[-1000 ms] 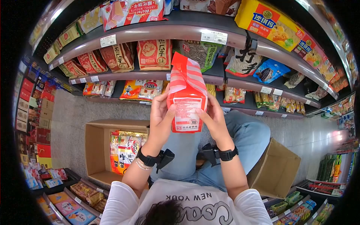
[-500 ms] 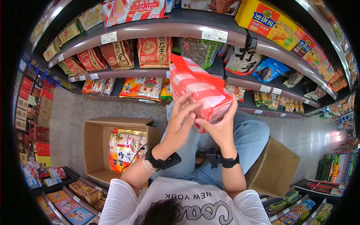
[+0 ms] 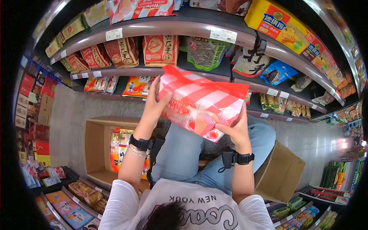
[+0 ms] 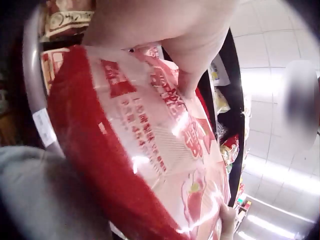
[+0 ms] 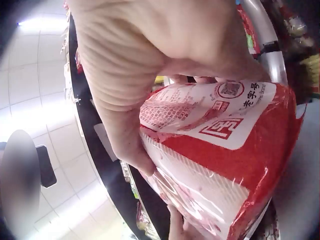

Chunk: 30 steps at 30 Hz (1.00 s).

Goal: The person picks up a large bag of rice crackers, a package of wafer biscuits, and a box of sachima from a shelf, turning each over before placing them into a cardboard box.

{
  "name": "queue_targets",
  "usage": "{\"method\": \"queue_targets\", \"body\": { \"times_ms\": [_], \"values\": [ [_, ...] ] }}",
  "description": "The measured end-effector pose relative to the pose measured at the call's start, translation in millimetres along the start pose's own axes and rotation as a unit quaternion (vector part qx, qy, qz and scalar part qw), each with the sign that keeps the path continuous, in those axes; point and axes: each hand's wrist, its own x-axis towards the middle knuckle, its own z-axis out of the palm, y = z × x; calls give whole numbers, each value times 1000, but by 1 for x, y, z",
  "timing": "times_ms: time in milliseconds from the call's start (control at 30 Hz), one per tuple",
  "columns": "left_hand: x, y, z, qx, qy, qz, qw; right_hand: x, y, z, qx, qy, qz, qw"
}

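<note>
A red-and-white striped snack bag [image 3: 203, 103] lies sideways in the air in front of the shelves, held at both ends. My left hand [image 3: 153, 101] grips its left end, the thumb pressing on the printed face in the left wrist view, where the bag [image 4: 150, 150] fills the frame below the left hand [image 4: 170, 35]. My right hand [image 3: 235, 128] holds the lower right end from underneath. In the right wrist view the right hand [image 5: 135, 75] curls over the bag's [image 5: 215, 170] labelled base.
Curved shelves [image 3: 172, 28] packed with snack bags stand ahead. On the floor to the left, an open cardboard box [image 3: 97, 149] holds several packs [image 3: 124, 147]. A second open box [image 3: 283, 172] sits at the right by my knees. Low racks of goods line the bottom left.
The bag went from upright with its back label facing me to lying sideways and higher toward the shelf. My left hand shifted to its left end and my right hand to the lower right.
</note>
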Motion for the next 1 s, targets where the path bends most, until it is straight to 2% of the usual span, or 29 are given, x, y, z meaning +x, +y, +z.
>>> {"method": "queue_targets", "body": {
  "times_ms": [33, 133, 200, 267, 300, 400, 433, 533, 567, 667, 800, 867, 1000],
  "values": [
    [-2, 7, -5, 87, 17, 142, 986, 1, 2, 4, -4, -13, -8, 1000],
    [-14, 48, -18, 195, 60, 203, 958, 5, 9, 23, -34, -60, -33, 997],
    [-19, 73, -31, 366, 29, 258, 894, 14, 8, 40, -79, -104, -64, 989],
    [-23, 90, -47, 528, -8, 297, 796, 25, 20, 56, -104, -142, -71, 982],
    [-26, 90, -50, 509, 3, 294, 809, 31, 26, 66, -120, -164, -81, 976],
    [-43, 88, -85, 568, 20, 182, 802, 43, 40, 101, -161, -220, -102, 957],
    [-49, 90, -93, 554, 69, 178, 810, 44, 40, 114, -175, -240, -99, 950],
    [-71, 98, -129, 517, 110, 80, 845, 50, 56, 149, -206, -316, -85, 922],
    [-78, 93, -145, 507, 120, 111, 847, 53, 61, 161, -204, -338, -78, 916],
    [-106, 87, -182, 412, 155, 52, 896, 61, 79, 195, -197, -395, -65, 895],
    [-136, 74, -217, 413, 204, 19, 887, 59, 132, 232, -210, -422, -43, 881],
    [-149, 63, -234, 420, 232, -18, 877, 52, 159, 247, -257, -425, -72, 865],
    [-175, 19, -286, 451, 283, -80, 843, 39, 177, 270, -225, -446, 74, 863]
  ]
}}
